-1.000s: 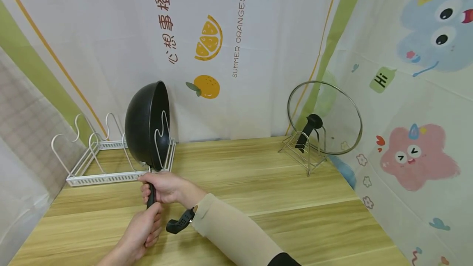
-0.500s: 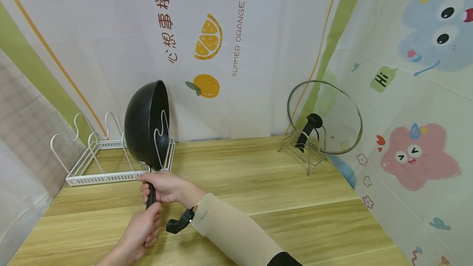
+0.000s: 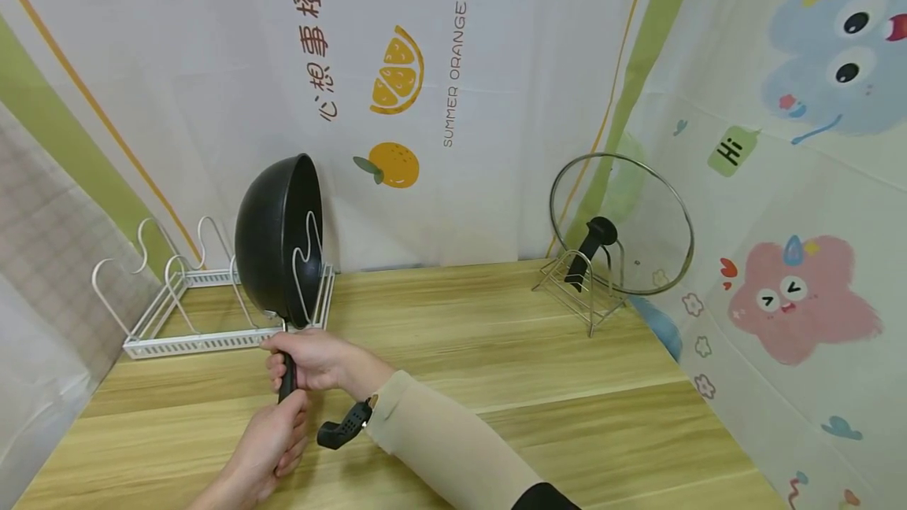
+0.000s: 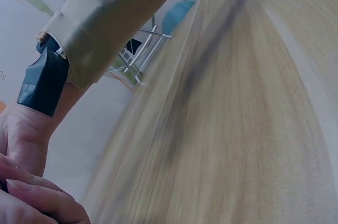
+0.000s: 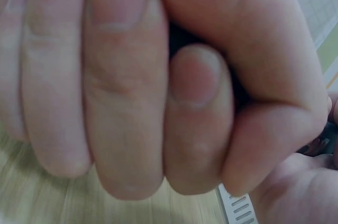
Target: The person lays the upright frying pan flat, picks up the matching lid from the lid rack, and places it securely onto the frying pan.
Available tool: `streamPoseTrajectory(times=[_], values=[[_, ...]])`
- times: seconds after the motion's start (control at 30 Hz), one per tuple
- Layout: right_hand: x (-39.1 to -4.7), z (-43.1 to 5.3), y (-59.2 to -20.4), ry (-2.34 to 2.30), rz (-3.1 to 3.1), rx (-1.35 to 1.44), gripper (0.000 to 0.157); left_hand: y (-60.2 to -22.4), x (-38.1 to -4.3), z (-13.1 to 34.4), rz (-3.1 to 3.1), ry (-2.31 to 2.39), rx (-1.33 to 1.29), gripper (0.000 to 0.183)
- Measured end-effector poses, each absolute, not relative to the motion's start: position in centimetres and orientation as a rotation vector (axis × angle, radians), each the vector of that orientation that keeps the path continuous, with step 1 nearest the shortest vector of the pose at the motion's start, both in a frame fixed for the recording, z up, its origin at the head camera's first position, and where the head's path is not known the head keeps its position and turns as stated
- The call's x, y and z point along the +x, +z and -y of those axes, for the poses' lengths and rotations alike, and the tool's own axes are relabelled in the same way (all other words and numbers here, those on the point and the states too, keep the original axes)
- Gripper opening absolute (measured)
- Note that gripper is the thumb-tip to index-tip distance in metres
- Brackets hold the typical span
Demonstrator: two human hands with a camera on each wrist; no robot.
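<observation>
A black wok (image 3: 264,250) stands on its side in a white wire rack (image 3: 194,344), its hollow turned to the right. Its black handle (image 3: 286,381) points toward me. My right hand (image 3: 312,360) grips the handle close to the wok, fingers curled round it. Just below, my left hand (image 3: 272,439) holds the handle's lower end. In the left wrist view, curled left fingers (image 4: 39,200) show at the lower left, beneath the sleeved right arm. Bent right fingers (image 5: 127,86) fill the right wrist view and hide most of the handle.
At the back right, a glass lid (image 3: 652,223) with a black handle leans upright in a small metal wire stand (image 3: 591,309). Both racks sit on a wood-grain table (image 3: 453,337). Printed cloth (image 3: 489,179) hangs behind and at the sides. Other loops of the white rack rise left of the wok.
The head view has shifted very slightly, so the scene sits a little further left. Both hands keep their grip on the handle, and the wok stays in the same rack place.
</observation>
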State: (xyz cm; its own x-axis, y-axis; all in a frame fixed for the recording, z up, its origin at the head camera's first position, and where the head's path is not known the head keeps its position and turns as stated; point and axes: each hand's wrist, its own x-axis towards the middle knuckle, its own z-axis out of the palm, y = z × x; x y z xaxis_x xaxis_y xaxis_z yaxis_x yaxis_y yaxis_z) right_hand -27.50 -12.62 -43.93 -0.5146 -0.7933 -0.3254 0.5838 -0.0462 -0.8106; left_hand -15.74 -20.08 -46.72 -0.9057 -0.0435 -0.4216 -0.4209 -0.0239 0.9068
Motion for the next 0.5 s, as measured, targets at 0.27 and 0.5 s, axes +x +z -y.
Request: streamPoseTrajectory(times=[0.27,0.5], values=[[-27.40,12.61,-43.70,-1.748,-1.203,-0.263,0.034,-46.64,-15.62,20.16,-1.992,2.020,-0.483,0.045],[-27.31,12.59,-43.39,-1.742,-1.220,-0.286,0.034,-46.51,-15.46,20.11,-1.993,2.051,-0.475,0.046]])
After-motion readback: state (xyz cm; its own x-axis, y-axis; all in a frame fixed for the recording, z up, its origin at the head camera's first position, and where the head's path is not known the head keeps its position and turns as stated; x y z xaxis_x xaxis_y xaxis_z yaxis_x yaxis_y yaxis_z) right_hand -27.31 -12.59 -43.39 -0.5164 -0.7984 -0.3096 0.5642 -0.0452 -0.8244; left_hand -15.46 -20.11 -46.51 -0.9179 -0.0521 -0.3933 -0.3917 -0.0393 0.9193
